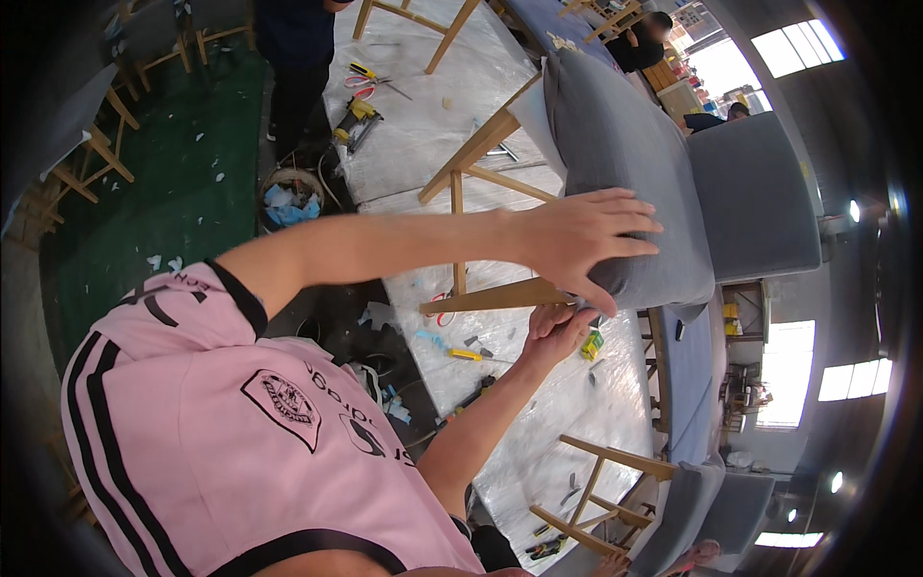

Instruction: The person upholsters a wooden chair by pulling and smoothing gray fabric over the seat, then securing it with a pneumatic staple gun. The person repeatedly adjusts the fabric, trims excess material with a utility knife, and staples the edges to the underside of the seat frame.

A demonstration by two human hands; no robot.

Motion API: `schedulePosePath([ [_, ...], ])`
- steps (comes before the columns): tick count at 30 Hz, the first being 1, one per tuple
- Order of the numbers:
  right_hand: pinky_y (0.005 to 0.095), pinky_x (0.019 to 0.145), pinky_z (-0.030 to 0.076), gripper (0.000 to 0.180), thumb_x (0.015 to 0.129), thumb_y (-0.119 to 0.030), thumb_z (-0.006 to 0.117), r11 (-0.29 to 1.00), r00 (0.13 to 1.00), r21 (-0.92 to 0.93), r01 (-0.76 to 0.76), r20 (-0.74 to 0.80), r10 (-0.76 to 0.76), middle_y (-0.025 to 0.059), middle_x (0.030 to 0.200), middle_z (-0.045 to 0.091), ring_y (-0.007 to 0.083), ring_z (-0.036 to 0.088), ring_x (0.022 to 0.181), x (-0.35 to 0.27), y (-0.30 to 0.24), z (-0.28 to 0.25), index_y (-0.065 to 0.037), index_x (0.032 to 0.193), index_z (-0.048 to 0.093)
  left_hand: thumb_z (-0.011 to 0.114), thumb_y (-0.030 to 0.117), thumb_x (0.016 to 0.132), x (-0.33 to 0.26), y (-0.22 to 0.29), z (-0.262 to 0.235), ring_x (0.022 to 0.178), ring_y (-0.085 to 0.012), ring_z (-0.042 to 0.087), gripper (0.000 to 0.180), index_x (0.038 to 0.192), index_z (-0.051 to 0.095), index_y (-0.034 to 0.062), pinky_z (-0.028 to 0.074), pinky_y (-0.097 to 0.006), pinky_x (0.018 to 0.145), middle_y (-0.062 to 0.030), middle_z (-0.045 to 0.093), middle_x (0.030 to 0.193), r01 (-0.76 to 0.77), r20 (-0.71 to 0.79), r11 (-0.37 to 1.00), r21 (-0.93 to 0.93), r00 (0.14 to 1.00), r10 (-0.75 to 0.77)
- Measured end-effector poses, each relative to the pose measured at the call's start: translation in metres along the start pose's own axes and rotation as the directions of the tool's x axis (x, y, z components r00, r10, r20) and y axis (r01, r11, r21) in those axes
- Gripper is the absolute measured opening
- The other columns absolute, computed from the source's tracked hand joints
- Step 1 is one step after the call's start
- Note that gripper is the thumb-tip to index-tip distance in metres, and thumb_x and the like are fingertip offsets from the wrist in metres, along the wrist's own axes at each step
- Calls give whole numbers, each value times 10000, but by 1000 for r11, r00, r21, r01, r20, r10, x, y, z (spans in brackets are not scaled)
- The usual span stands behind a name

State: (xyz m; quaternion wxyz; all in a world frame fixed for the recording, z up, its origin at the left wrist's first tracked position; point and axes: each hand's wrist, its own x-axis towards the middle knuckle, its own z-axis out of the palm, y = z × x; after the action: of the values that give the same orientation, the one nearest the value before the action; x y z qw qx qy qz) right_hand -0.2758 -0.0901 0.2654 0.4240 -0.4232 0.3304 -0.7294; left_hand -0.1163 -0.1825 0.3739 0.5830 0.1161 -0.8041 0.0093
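- Head view looks down on a grey upholstered chair (pixel 625 183) lying on its side on a plastic-covered workbench (pixel 423 135), wooden legs pointing away from its seat.
- Left hand (pixel 586 236) lies flat on the chair's grey padded seat, fingers spread and released, palm pressing the fabric rather than gripping it.
- Right hand (pixel 558 330) sits just under the lower edge of the same seat, beside the nearest wooden leg (pixel 495 298); its fingers are curled at the fabric edge, but what they pinch is hidden, so I cannot tell whether they hold anything.
- A second grey chair (pixel 755 197) stands touching the first chair on the side away from the legs.
- On the bench below the chair's seat lie a small yellow-green block (pixel 592 344) and a yellow-handled tool (pixel 465 355), both near the right hand.
- Farther along the bench from the chair, beyond its legs, rest a yellow power tool (pixel 356 117) and red-handled scissors (pixel 361 83).
- Off the bench, well apart from the chair, a round bin of blue scraps (pixel 291 200) sits on the floor beside a green mat (pixel 183 173).
- More grey chairs with wooden legs (pixel 673 500) stand at the bench's near end, well apart from the first chair.
- Another person in dark clothes (pixel 293 48) stands at the bench's far side.
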Motion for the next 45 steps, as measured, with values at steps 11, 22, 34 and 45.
schedulePosePath([
  [11,238,328,262,622,1077,-577,410,995,998,-82,56,-27,-58,-7,430,383,90,322,332,-6,1,5,-106,677,483,637,514,948,29,8,27,1418,-405,449,720,1402,554,-39,278,-493,1229,-268,506,1489,-272,393,944,186,901,182],
  [22,247,367,291,565,1072,-557,448,997,1000,-70,22,-17,-24,3,465,415,107,381,367,-12,-2,3,-85,770,513,687,457,940,39,-16,13,1498,-391,349,702,1506,502,85,263,-486,1242,-242,388,1600,-272,532,957,-103,798,284],
  [34,270,380,333,541,1081,-520,464,997,997,-70,-20,-75,15,25,521,479,127,443,400,-16,-1,-5,-64,804,554,746,465,878,7,-4,19,1383,-323,473,563,1339,625,165,304,-518,1195,-111,542,1459,-172,158,977,-129,969,191],
  [45,361,536,583,434,980,-342,685,509,621,-371,-776,-585,521,112,853,678,211,695,661,-160,200,-247,-93,1317,572,634,666,887,32,-21,86,1326,-284,500,643,1341,595,212,291,-491,1189,-70,567,1393,-300,-20,954,8,954,301],
])
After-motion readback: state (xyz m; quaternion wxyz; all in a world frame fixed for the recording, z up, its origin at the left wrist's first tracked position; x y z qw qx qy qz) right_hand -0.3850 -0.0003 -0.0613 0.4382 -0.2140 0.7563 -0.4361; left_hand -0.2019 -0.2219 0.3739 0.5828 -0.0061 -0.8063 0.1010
